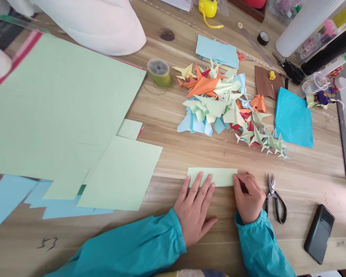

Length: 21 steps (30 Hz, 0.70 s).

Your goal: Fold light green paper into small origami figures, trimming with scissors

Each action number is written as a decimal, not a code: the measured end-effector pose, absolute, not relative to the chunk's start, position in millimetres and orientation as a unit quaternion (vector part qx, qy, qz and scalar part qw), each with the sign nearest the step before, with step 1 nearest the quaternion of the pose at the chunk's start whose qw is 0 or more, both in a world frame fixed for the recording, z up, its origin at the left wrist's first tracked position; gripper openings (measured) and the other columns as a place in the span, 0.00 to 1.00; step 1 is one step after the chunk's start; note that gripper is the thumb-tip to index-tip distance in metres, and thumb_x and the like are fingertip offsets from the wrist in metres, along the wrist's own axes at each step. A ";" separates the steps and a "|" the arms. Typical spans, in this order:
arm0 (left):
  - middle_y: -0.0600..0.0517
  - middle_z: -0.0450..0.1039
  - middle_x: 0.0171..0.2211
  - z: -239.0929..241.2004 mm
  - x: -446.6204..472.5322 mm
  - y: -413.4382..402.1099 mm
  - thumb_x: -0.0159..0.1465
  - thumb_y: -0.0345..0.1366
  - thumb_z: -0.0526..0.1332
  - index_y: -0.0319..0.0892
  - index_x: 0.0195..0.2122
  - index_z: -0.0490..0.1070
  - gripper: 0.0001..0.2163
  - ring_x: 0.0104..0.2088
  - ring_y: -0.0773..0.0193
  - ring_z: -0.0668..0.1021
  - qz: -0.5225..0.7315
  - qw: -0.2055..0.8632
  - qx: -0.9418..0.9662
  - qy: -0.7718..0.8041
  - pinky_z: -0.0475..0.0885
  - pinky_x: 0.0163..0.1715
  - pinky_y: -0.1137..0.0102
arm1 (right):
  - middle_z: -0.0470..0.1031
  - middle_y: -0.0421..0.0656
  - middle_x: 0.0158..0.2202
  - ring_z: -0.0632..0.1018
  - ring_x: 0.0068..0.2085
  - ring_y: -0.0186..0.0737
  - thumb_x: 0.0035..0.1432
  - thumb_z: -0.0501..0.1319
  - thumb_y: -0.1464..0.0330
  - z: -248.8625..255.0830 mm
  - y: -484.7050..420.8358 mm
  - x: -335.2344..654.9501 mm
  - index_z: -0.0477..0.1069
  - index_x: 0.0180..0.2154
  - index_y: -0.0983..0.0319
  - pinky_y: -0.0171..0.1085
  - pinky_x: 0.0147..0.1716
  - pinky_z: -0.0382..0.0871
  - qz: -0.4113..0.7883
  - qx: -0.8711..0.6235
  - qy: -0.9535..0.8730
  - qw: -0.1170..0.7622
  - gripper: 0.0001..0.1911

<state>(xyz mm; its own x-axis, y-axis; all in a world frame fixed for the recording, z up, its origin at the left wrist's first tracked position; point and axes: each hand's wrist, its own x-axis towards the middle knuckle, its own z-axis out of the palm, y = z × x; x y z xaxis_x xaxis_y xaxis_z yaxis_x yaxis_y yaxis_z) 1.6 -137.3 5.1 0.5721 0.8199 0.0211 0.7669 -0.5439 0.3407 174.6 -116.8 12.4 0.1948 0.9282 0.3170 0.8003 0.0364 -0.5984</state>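
A narrow rectangle of pale green paper lies flat on the wooden table before me. My left hand rests on its left half, fingers spread and pressing it down. At the paper's right end, my right hand pinches the edge between thumb and curled fingers. Just right of that hand lie snips with black handles. Beyond the paper is a heap of folded paper shapes in green, orange, blue, red and yellow.
Large green sheets cover the left side, with blue sheets partly under them. A spool of thread stands behind. To the right are a blue cloth-like square and a phone. Black scissors lie farther back.
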 end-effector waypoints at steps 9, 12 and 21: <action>0.42 0.49 0.62 6.9 3.5 -137.3 0.56 0.55 0.54 0.34 0.57 0.61 0.34 0.63 0.41 0.47 0.074 0.155 0.871 0.461 0.37 0.59 0.46 | 0.74 0.42 0.26 0.74 0.29 0.36 0.53 0.60 0.73 10.5 -117.1 175.9 0.73 0.30 0.62 0.45 0.44 0.70 0.083 -0.683 -0.635 0.350 0.04; 0.42 0.48 0.63 7.5 3.4 -137.0 0.56 0.56 0.53 0.35 0.57 0.60 0.35 0.63 0.41 0.47 0.068 0.155 0.871 0.461 0.37 0.59 0.46 | 0.74 0.41 0.26 0.73 0.30 0.36 0.53 0.60 0.74 9.5 -117.9 176.3 0.73 0.30 0.62 0.45 0.44 0.69 0.085 -0.683 -0.635 0.352 0.04; 0.41 0.48 0.63 8.4 3.4 -136.8 0.57 0.55 0.52 0.35 0.59 0.58 0.34 0.63 0.42 0.46 0.057 0.154 0.873 0.459 0.37 0.59 0.46 | 0.73 0.42 0.27 0.73 0.31 0.36 0.53 0.60 0.75 6.8 -119.2 178.8 0.73 0.32 0.63 0.44 0.44 0.69 0.083 -0.671 -0.645 0.356 0.05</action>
